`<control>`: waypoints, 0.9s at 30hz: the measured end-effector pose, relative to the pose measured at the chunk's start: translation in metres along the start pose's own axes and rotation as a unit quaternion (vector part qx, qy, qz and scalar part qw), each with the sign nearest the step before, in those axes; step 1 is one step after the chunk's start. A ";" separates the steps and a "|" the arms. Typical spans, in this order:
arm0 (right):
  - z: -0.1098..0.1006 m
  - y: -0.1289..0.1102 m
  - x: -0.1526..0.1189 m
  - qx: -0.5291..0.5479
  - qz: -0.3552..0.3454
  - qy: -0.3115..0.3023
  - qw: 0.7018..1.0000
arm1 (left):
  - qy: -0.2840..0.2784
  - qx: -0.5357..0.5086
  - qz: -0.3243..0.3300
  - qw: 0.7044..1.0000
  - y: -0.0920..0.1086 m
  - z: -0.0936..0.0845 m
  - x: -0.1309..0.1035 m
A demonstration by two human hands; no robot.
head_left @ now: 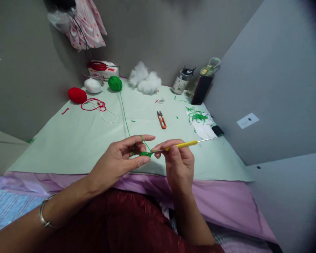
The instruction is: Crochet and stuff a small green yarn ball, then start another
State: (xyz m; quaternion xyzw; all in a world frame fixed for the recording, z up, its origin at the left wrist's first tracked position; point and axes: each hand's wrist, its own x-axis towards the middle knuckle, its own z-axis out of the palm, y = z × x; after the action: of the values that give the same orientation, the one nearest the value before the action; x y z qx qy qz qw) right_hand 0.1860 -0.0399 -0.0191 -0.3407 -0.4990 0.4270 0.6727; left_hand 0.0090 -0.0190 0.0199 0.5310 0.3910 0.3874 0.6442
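Note:
My left hand (121, 156) pinches a small green crocheted piece (145, 154) between thumb and fingers, with green yarn looped over its raised index finger. That yarn runs up the table to a green ball (115, 83). In my right hand (179, 161) is a crochet hook with a yellow handle (188, 144), held between thumb and fingers. The hook's thin metal tip meets the green piece; whether it passes through a stitch is too small to tell. Orange-handled thread snips (161, 120) lie beyond my hands.
Red (77, 95) and white (92, 85) yarn balls sit at the back left, near loose yarn. White stuffing (145, 80) lies at the back. To the right are a pen cup (180, 84), a phone (201, 90) leaning on a bottle, and green scraps (198, 117) on paper.

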 end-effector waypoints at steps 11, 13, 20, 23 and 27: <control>0.001 -0.008 -0.005 -0.090 -0.067 0.000 0.994 | 0.020 0.052 0.035 0.998 0.002 0.000 -0.002; 0.001 -0.009 -0.006 -0.093 -0.073 -0.003 0.993 | 0.024 0.059 0.043 0.997 0.003 0.000 -0.002; 0.000 -0.012 -0.006 -0.121 -0.105 -0.019 0.987 | 0.027 0.055 0.047 0.997 0.004 0.000 -0.001; -0.001 -0.009 -0.005 -0.088 -0.079 -0.016 0.993 | 0.016 0.051 0.037 0.998 0.003 -0.001 -0.001; -0.001 -0.008 -0.005 -0.100 -0.078 -0.007 0.992 | 0.018 0.058 0.050 0.997 0.002 -0.002 -0.001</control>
State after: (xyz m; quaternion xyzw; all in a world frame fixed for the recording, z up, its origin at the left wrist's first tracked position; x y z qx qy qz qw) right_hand 0.1881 -0.0480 -0.0145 -0.3632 -0.5689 0.3236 0.6631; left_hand 0.0064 -0.0191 0.0219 0.5791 0.3971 0.4057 0.5850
